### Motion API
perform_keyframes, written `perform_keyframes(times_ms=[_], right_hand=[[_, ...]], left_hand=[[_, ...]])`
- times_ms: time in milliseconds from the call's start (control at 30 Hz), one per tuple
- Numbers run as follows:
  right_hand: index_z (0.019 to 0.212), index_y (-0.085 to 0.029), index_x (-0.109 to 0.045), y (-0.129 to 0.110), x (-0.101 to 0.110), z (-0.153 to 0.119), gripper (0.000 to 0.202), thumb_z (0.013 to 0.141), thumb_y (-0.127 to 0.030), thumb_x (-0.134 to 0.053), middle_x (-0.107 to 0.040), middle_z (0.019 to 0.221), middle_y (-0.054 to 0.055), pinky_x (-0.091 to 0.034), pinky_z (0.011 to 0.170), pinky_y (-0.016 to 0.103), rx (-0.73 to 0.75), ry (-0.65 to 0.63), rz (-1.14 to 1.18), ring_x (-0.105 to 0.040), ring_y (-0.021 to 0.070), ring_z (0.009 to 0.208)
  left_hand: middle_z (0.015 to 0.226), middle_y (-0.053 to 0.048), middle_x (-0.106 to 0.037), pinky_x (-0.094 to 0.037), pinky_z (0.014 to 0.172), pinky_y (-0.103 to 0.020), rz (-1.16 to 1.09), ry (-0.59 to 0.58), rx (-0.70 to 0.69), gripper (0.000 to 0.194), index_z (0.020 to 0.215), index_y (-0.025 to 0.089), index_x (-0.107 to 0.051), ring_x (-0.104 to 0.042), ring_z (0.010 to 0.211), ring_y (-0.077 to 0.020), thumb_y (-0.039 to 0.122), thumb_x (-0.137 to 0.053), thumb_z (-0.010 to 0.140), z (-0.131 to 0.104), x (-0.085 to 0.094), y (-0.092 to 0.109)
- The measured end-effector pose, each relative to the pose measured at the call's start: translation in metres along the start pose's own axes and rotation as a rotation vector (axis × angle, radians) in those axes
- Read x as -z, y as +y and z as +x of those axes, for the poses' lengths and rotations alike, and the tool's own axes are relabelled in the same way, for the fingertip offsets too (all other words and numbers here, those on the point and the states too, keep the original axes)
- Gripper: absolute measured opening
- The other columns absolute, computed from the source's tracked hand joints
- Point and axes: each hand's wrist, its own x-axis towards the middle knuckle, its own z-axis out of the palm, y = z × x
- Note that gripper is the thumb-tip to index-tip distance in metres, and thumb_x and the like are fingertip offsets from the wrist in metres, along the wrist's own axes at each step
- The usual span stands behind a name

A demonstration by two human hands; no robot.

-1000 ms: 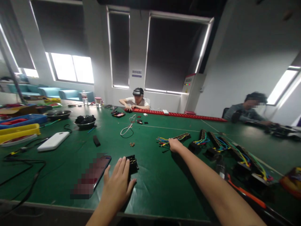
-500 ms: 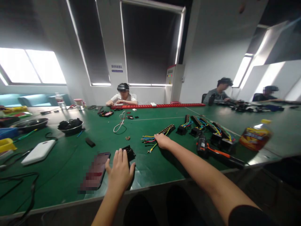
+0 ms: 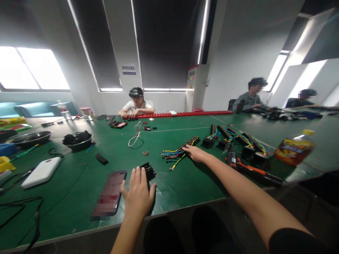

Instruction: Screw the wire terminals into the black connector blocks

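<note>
My left hand (image 3: 137, 192) lies palm down with its fingers stretched out. Its fingertips reach the near side of a small black plastic housing (image 3: 148, 171) and partly cover it. To its left is a phone (image 3: 112, 192) with a lit screen. Farther forward and right, my right hand (image 3: 197, 153) rests at a long terminal strip (image 3: 192, 141) with coloured wires (image 3: 172, 153) fanning out leftward. Its fingers point left and touch the strip near the wires; the undersides of the fingers are hidden. A few small brass-coloured pieces (image 3: 145, 153) lie between the housing and the wires.
Several wired strips (image 3: 225, 132) with black housings lie at the right, by an orange and black power screwdriver (image 3: 251, 168) and a drink bottle (image 3: 295, 150). Left stand a bowl of black parts (image 3: 77, 141) and a white power bank (image 3: 41, 173). Co-workers (image 3: 136, 102) sit beyond.
My right hand has slid right along the terminal strip, away from the wire ends. The strip looks unmoved. My left hand stays by the black housing. The view has shifted slightly.
</note>
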Motion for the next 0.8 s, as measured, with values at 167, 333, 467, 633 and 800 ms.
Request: perform_keyframes(times_ms=[167, 333, 467, 633, 800], right_hand=[[0.147, -0.015, -0.046, -0.01, -0.01, -0.005, 0.056, 0.091, -0.011, -0.047, -0.042, 0.152, 0.02, -0.04, 0.108, 0.037, -0.011, 0.066, 0.003, -0.049, 0.027, 0.133], [0.144, -0.017, -0.05, -0.031, -0.013, -0.021, 0.051, 0.093, -0.015, -0.047, -0.049, 0.145, 0.021, -0.042, 0.104, 0.04, -0.026, 0.133, -0.025, -0.052, 0.0289, 0.127], [0.142, -0.018, -0.052, -0.048, -0.012, -0.034, 0.047, 0.096, -0.019, -0.044, -0.052, 0.141, 0.021, -0.043, 0.101, 0.041, -0.037, 0.161, -0.051, -0.056, 0.0286, 0.119], [0.139, -0.019, -0.056, -0.069, -0.009, -0.05, 0.044, 0.097, -0.021, -0.044, -0.057, 0.134, 0.018, -0.039, 0.105, 0.041, -0.003, 0.171, -0.086, -0.053, 0.0274, 0.119], [0.14, -0.017, -0.054, -0.093, -0.01, -0.068, 0.045, 0.096, -0.016, -0.041, -0.062, 0.123, 0.02, -0.039, 0.102, 0.044, -0.013, 0.193, -0.119, -0.055, 0.0283, 0.115]], left_hand=[[0.159, -0.018, -0.029, -0.013, 0.114, -0.061, 0.036, -0.037, -0.008, 0.065, 0.151, 0.01, -0.036, -0.025, 0.146, -0.0322, 0.037, -0.044, 0.093, 0.001, 0.001, -0.002], [0.16, -0.017, -0.029, -0.011, 0.114, -0.062, 0.048, -0.046, -0.005, 0.063, 0.151, 0.014, -0.036, -0.024, 0.147, -0.0315, 0.037, -0.042, 0.093, 0.001, 0.0, -0.003], [0.159, -0.017, -0.031, -0.009, 0.112, -0.066, 0.064, -0.033, -0.004, 0.061, 0.151, 0.014, -0.037, -0.025, 0.146, -0.0328, 0.037, -0.039, 0.095, 0.002, 0.0, -0.002], [0.158, -0.017, -0.033, -0.008, 0.112, -0.066, 0.086, -0.039, -0.006, 0.06, 0.15, 0.012, -0.038, -0.027, 0.145, -0.0319, 0.038, -0.036, 0.095, 0.002, 0.002, -0.001], [0.157, -0.018, -0.034, -0.011, 0.113, -0.062, 0.11, -0.017, -0.001, 0.059, 0.15, 0.011, -0.038, -0.03, 0.144, -0.0296, 0.03, -0.036, 0.094, 0.001, 0.0, -0.002]])
